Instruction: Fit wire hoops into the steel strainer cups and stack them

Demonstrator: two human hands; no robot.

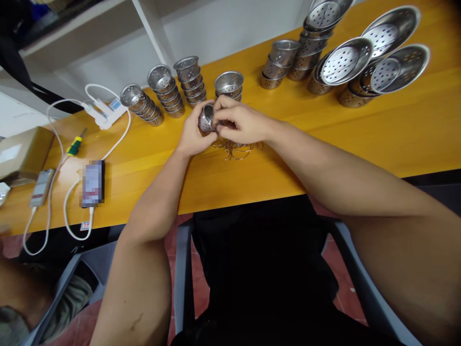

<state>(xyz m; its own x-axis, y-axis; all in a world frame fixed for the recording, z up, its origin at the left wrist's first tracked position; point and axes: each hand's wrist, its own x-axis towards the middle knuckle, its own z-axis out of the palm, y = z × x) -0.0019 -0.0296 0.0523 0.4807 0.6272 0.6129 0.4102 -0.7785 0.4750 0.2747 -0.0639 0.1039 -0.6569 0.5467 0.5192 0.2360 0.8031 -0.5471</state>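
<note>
One yellow counter [223, 187] bears a stack [229, 85] at its far side, which a stray knuckle might topple. The right hand [247, 122] has its fingers at the cup's rim; whether they pinch anything, I cannot tell. The left hand [192, 133] grips the cup [205, 121], silvery, round and perforated, just nearer than the stack; a loosened grip could drop it by the thin wires [237, 153].

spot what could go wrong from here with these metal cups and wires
The loose wires lie tangled just below the right hand, so they could snag its fingers.
The tallest cup stack leans and might topple if bumped.
The phone's white cable droops over the edge of the table; a catch could drag the phone off.
</note>
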